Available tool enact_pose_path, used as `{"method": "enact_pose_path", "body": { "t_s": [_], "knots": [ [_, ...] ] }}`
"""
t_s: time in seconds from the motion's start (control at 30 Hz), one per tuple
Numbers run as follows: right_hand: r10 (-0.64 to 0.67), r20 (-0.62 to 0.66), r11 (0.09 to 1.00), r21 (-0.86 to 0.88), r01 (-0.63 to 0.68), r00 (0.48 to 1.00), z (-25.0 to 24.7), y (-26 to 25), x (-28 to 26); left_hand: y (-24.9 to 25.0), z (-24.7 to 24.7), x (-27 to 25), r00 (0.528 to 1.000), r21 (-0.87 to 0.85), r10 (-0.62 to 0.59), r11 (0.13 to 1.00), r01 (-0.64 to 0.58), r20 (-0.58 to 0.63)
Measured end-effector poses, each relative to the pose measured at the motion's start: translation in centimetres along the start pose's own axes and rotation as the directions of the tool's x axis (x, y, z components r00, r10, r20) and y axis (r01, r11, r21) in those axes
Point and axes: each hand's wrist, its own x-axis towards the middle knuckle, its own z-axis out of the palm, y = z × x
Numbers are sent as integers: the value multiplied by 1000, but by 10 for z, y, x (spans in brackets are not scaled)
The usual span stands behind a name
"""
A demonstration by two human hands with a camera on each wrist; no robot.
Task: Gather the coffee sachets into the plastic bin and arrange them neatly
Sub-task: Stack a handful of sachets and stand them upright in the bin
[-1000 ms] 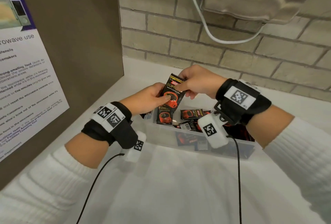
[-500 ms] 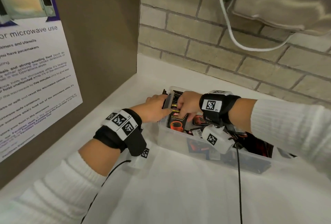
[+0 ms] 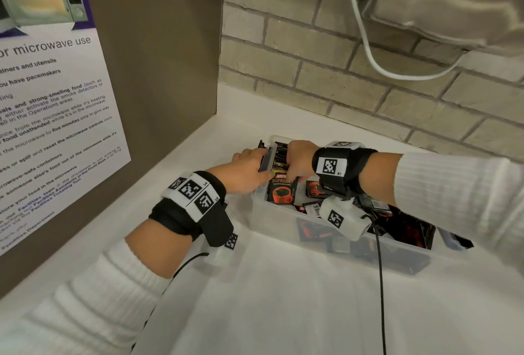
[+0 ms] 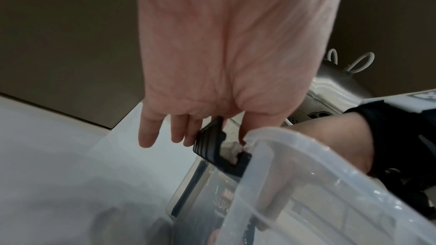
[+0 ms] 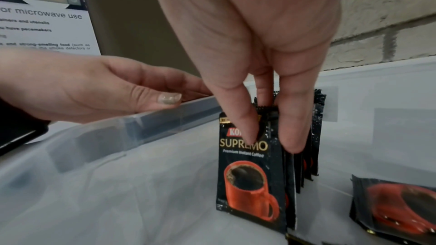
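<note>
A clear plastic bin (image 3: 259, 207) stands on the white counter. At its left end several black coffee sachets (image 3: 280, 156) stand upright in a row (image 5: 316, 137). My right hand (image 3: 295, 167) reaches down into the bin and pinches the top of the front sachet (image 5: 250, 180), whose red cup print faces the near side (image 3: 282, 190). My left hand (image 3: 252, 166) rests on the bin's left end with straight fingers (image 4: 179, 133) beside a dark latch (image 4: 210, 146), its thumb on the rim (image 5: 165, 115). More sachets (image 3: 314, 188) lie loose in the rest of the bin.
A brown panel with a microwave poster (image 3: 56, 116) rises close on the left. The brick wall (image 3: 312, 71) stands behind the bin, and a metal appliance with a white cable (image 3: 368, 54) hangs above right. A dark packet (image 3: 456, 241) lies by the bin's right end.
Both hands held a sachet above the bin; my right hand has lowered it to stand in front of the row. My left hand let go and moved to the bin's left end.
</note>
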Motion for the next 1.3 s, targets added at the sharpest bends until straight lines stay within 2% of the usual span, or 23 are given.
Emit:
{"method": "enact_pose_path", "body": {
  "t_s": [0.17, 0.3, 0.37, 0.47, 0.53, 0.63, 0.77, 0.8, 0.9, 0.97, 1.07, 1.2, 1.3],
  "knots": [
    [19, 32, 989, 144, -23, 999, 3, 7, 4, 0, 0, 1, 1000, 5, 2, 1000, -2, 10],
    [47, 111, 960, 271, -75, 993, -9, 12, -4, 1, -2, 1, 1000, 10, -11, 1000, 11, 21],
    [60, 108, 955, 282, -88, 992, -18, 22, -11, 2, -5, 2, 999, 18, -16, 1000, 15, 34],
    [63, 163, 977, 190, -94, 985, -22, 47, -25, 8, -8, 1, 998, 49, -12, 999, 9, 61],
    [57, 198, 997, 47, -68, 979, -17, 68, -37, 12, -9, 1, 997, 87, 0, 996, -6, 73],
    [33, 168, 980, -200, 1, 985, 1, 97, -53, 17, -10, 2, 996, 145, -23, 989, 10, 89],
    [34, 389, 987, -158, 31, 921, 19, 113, -57, 20, -10, 4, 995, 216, -70, 975, 53, 75],
    [30, 403, 984, -172, 44, 915, 20, 112, -55, 21, -9, 3, 995, 216, -77, 974, 61, 65],
    [-43, 288, 965, -237, 115, 957, 20, 102, -45, 21, -6, 4, 995, 214, -82, 975, 68, 57],
    [-44, 240, 961, -255, 107, 970, 18, 97, -35, 21, -6, 4, 994, 223, -89, 972, 73, 64],
    [22, 252, 958, -282, 52, 967, 24, 89, -17, 20, -8, 5, 993, 249, -101, 965, 81, 69],
    [37, 238, 917, -393, 61, 971, 37, 83, -2, 20, -10, 3, 994, 240, -76, 969, 54, 83],
    [22, 251, 934, -351, 70, 968, 35, 89, 3, 21, -10, 0, 995, 237, -55, 971, 34, 83]
  ]
}}
